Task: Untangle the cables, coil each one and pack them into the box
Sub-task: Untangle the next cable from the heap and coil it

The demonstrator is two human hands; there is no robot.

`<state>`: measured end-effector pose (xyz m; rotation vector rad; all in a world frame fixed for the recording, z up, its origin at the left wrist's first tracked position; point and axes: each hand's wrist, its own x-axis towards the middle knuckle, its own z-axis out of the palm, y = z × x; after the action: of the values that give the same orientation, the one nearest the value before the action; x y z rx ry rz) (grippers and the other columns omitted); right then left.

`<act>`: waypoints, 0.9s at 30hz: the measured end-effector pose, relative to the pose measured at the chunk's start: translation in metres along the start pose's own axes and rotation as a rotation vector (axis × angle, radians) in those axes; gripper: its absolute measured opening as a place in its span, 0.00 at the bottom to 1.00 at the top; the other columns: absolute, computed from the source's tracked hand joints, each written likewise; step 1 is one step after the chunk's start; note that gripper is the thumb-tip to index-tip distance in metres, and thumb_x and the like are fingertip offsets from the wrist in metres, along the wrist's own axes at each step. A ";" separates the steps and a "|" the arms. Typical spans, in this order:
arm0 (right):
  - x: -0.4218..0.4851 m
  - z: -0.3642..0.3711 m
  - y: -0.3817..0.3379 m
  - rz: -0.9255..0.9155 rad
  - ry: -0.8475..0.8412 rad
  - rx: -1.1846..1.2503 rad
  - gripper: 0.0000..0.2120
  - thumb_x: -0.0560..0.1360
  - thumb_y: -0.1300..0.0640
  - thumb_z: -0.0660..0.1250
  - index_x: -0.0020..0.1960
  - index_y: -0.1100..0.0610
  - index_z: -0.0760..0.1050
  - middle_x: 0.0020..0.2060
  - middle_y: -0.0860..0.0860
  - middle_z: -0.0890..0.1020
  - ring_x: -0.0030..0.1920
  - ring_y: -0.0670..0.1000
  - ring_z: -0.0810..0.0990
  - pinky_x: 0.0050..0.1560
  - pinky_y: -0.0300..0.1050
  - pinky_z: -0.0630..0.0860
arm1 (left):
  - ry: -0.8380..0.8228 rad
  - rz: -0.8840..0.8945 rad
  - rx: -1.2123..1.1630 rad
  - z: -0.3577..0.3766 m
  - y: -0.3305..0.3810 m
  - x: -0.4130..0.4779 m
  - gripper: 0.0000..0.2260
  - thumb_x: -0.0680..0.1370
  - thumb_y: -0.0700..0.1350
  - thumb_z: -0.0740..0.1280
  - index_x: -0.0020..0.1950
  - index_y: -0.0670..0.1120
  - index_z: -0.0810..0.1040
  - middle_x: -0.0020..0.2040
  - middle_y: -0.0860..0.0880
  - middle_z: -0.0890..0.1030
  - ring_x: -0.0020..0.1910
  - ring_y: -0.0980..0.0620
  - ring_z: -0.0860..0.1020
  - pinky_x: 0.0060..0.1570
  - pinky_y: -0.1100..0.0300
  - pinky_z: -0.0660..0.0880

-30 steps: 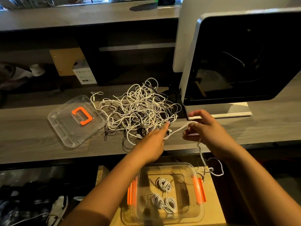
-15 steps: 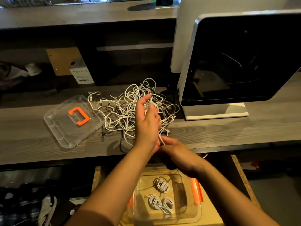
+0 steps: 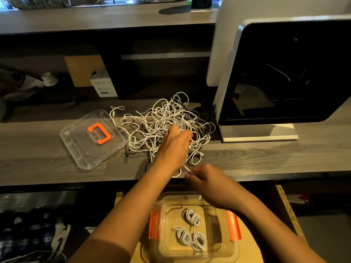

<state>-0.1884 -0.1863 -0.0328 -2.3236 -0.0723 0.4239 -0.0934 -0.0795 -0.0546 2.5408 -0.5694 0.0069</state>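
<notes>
The left hand (image 3: 174,147) sits in the middle of the view, right on top of the tangled cable pile (image 3: 161,120), with its fingers bent. A white cable (image 3: 187,168) comes out from under it and looks looped round the hand, so I think the hand works like a spool to make a neat coil. The right hand (image 3: 207,184), at about 5 o'clock from the left one, pinches the loose end of that same cable, likely to guide it and keep it tight. The clear box (image 3: 235,250) waits open at 6 o'clock, low down and close to the body, so a finished coil can drop straight in. Three coiled cables (image 3: 192,218) lie inside it already. Its lid (image 3: 81,147), with an orange handle (image 3: 99,132), lies flat at 9 o'clock from the pile, out of the way. Most cables are in the pile, so I judge the job is far from done. The pile and lid rest on a grey wooden desk (image 3: 247,160). The box sits lower, on a tan board (image 3: 254,253). A big white machine (image 3: 284,73) with a dark front stands at 2 o'clock, just beside the pile. A small white carton (image 3: 103,86) sits in a dark gap at 11 o'clock, and a long shelf (image 3: 95,18) runs across at 12 o'clock. A shoe (image 3: 60,238) lies on the floor at 8 o'clock.
</notes>
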 end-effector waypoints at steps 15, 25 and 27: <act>0.015 -0.057 0.038 0.057 0.468 0.242 0.05 0.73 0.54 0.69 0.40 0.55 0.80 0.35 0.52 0.78 0.35 0.47 0.74 0.35 0.42 0.69 | -0.495 -0.005 -0.447 -0.020 0.005 -0.029 0.24 0.81 0.42 0.58 0.75 0.58 0.56 0.67 0.53 0.70 0.62 0.56 0.72 0.59 0.67 0.68; 0.023 0.023 0.016 -0.029 0.070 0.329 0.08 0.79 0.58 0.59 0.47 0.56 0.77 0.42 0.54 0.82 0.43 0.49 0.80 0.47 0.52 0.77 | 0.222 0.035 -0.788 -0.010 0.041 -0.013 0.10 0.81 0.44 0.54 0.50 0.49 0.75 0.37 0.51 0.74 0.36 0.54 0.73 0.38 0.55 0.71; 0.019 0.024 0.009 -0.074 0.029 0.270 0.07 0.77 0.58 0.61 0.48 0.56 0.78 0.45 0.53 0.83 0.47 0.50 0.81 0.52 0.56 0.76 | 0.268 0.175 -0.283 -0.008 0.027 -0.005 0.13 0.80 0.48 0.54 0.53 0.45 0.77 0.43 0.49 0.73 0.42 0.53 0.72 0.39 0.56 0.70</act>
<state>-0.1786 -0.1727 -0.0602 -2.0540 -0.0811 0.3403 -0.1079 -0.0940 -0.0348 2.1642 -0.6332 0.3031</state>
